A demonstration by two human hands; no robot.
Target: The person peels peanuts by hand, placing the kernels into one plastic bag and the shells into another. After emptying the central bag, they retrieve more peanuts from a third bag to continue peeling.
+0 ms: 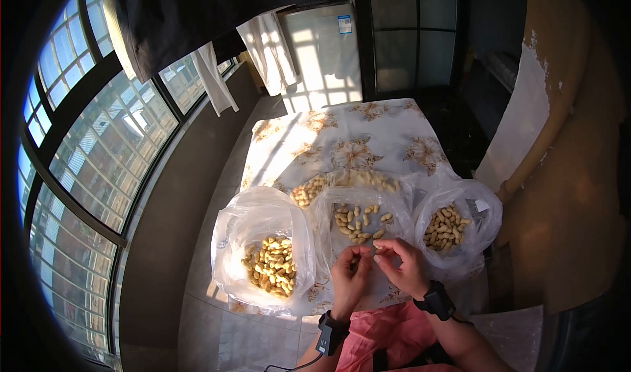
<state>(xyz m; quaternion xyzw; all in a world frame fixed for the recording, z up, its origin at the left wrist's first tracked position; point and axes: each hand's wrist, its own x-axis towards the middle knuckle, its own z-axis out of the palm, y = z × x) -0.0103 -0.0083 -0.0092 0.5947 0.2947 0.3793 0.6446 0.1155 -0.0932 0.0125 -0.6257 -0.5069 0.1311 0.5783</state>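
My left hand (350, 277) is at the near edge of the middle clear plastic bag (323, 224). Its fingers are curled closed, and what lies inside them is mostly hidden. Close beside it, my right hand (404, 267) has thumb and index finger bent toward each other around a small pale piece that looks like a peanut (377, 244). Just beyond both hands, several loose unshelled peanuts (355, 222) lie spread in the middle bag. To the left, an open plastic bag (227, 240) holds a heap of peanuts (273, 267). Another open bag (483, 231) on the right holds more peanuts (445, 227).
A flowered tablecloth (394, 125) covers the table. More peanuts (309, 191) lie under clear plastic behind the middle bag. Barred windows (112, 148) line the left side. Dark and white cloths (269, 50) hang above the far left, before a pale appliance (322, 56).
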